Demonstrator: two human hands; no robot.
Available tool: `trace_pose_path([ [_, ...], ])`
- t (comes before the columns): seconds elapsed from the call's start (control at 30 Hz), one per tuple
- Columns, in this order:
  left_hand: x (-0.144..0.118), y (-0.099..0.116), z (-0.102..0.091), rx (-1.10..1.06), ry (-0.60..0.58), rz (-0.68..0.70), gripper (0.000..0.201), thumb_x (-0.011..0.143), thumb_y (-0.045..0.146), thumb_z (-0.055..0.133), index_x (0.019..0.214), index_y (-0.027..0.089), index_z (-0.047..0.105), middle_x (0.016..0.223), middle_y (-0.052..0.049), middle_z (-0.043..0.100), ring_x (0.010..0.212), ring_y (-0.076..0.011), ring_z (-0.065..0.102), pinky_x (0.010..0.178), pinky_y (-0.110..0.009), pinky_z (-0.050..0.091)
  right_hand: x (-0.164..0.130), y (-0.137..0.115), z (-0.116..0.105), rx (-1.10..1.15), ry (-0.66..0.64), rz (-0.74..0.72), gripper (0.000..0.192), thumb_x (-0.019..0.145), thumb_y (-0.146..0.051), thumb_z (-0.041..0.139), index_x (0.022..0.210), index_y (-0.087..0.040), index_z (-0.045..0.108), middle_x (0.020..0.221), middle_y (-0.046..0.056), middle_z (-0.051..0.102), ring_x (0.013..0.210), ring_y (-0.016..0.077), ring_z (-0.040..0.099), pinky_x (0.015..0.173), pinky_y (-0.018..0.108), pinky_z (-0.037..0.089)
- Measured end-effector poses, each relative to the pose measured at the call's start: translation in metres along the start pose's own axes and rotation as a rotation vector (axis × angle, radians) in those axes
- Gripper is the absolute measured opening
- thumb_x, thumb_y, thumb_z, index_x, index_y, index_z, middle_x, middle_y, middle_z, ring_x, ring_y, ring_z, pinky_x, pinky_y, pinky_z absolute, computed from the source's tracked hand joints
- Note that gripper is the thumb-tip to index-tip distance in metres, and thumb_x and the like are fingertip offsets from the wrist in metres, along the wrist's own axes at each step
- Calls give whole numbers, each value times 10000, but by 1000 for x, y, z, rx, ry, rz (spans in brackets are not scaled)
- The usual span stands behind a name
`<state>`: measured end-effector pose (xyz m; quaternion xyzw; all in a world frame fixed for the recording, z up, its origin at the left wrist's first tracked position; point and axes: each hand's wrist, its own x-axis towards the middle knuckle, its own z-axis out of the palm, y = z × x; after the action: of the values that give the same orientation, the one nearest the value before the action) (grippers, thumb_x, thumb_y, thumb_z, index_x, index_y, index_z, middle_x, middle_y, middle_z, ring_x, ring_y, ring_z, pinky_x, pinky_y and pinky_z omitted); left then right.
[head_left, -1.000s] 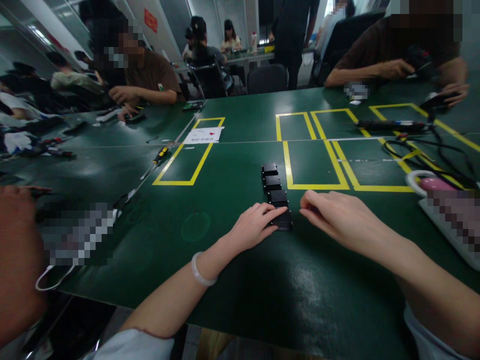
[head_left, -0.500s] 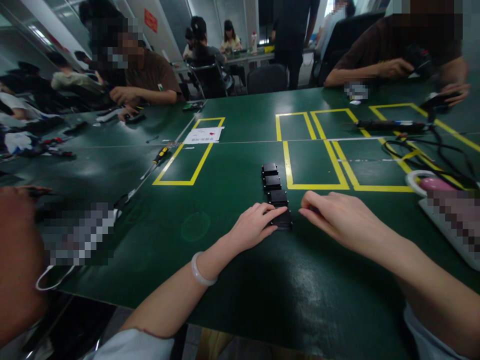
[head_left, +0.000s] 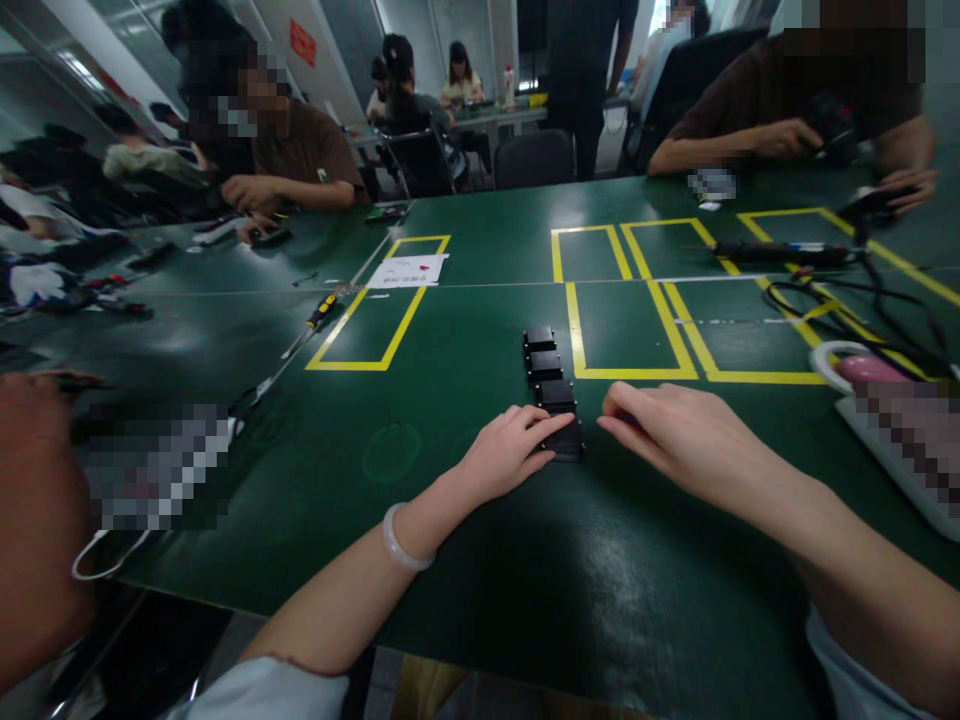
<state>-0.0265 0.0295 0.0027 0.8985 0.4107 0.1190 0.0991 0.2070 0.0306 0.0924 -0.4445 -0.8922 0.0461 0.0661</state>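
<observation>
A wide green surface fills most of the view, marked with yellow taped rectangles toward 12 and 1 o'clock, and other people sit working along its far edge at 10 and 2 o'clock. A tangle of black cables lies at 2 o'clock. The left hand, a pale bangle on its wrist, lies flat with fingers extended, its grip open and clasping nothing; the fingertips rest on top of the nearest black block. The right hand lies at 3 o'clock of that block, its grip loosely open with fingers pointing toward the block, just beside it; contact cannot be told. A row of 4 small black blocks runs from the hands toward 12 o'clock, near the middle of the surface. A yellow-handled screwdriver lies at 10 o'clock.
</observation>
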Motion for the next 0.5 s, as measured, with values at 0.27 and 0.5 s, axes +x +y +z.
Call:
trace_pose_path([
  [0.27, 0, 0, 0, -3, -3, 5, 529, 943, 295, 515, 1432, 291, 314, 1246, -59, 489, 1089, -214, 480, 931, -358, 446, -1, -1, -1, 74, 43, -38, 101, 900, -300, 460, 956, -218, 445, 776, -4, 606, 668, 156, 576, 572, 257, 344],
  [0.5, 0, 0, 0, -4, -2, -3, 527, 946, 292, 507, 1433, 304, 307, 1251, -59, 490, 1080, -216, 486, 913, -362, 456, 0, 0, 0, -33, -12, -20, 191, 948, -364, 390, 867, -220, 486, 661, -4, 593, 590, 169, 552, 531, 268, 284],
])
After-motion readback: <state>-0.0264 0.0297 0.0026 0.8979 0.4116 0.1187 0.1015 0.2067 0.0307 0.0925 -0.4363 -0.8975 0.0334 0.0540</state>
